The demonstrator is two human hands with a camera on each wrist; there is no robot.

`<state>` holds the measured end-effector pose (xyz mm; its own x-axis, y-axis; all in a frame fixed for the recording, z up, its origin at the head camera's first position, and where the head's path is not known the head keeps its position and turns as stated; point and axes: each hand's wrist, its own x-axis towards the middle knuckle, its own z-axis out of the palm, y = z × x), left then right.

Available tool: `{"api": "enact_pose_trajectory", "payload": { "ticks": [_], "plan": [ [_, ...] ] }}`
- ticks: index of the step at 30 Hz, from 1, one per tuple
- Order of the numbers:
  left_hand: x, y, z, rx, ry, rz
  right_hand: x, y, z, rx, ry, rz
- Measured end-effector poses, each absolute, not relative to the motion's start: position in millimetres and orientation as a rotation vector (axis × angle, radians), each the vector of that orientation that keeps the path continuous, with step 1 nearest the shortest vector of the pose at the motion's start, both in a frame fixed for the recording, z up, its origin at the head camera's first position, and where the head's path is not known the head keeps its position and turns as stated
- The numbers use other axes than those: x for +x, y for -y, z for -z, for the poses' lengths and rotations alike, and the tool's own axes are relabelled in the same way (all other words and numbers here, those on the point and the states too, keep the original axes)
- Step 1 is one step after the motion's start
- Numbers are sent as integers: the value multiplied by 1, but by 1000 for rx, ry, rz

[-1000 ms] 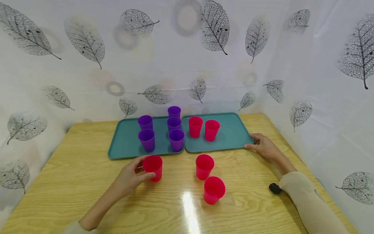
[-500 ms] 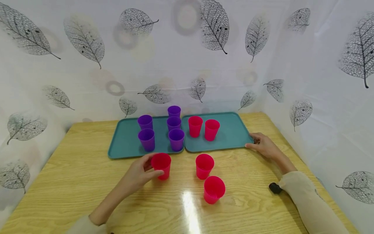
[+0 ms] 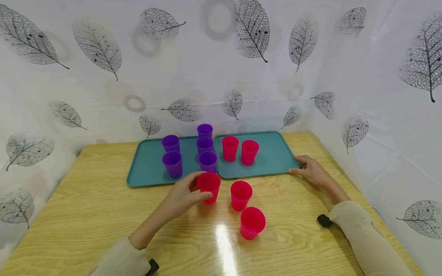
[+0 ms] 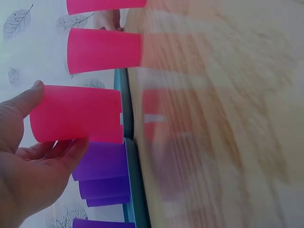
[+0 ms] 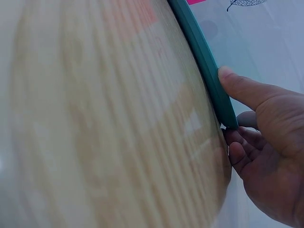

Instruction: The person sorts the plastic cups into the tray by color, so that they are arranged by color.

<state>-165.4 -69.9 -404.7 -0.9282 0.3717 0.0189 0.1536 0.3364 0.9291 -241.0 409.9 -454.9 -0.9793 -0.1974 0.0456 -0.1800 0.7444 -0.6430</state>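
My left hand (image 3: 186, 193) grips a pinkish-red cup (image 3: 209, 188) by its side, thumb on the near face and fingers behind. In the left wrist view, this cup (image 4: 78, 114) is upright, its base a little above the table. Two more red cups, one nearer the trays (image 3: 241, 196) and one closer to me (image 3: 252, 223), stand to its right. My right hand (image 3: 312, 172) holds the front right corner of the right teal tray (image 3: 272, 161). In the right wrist view, the thumb lies on the tray rim (image 5: 209, 71), the other fingers by its corner.
Two red cups (image 3: 230, 148) stand on the right tray's left half. The left teal tray (image 3: 145, 165) abuts it and carries several purple cups (image 3: 172, 165). Behind is a leaf-patterned white curtain (image 3: 207, 69); the wooden table (image 3: 86, 214) extends in front.
My left hand has carried its red cup rightward and slightly away from me, close to the other two red cups on the table. My right hand stays at the tray corner.
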Motion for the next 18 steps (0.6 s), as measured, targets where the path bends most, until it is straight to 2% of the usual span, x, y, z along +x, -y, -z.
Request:
{"api": "enact_pose_trajectory", "payload": {
  "ticks": [18],
  "plan": [
    [-199,15,383,545,-2527,-1631,-243,-410,455,-307,-2910,1073]
  ]
}}
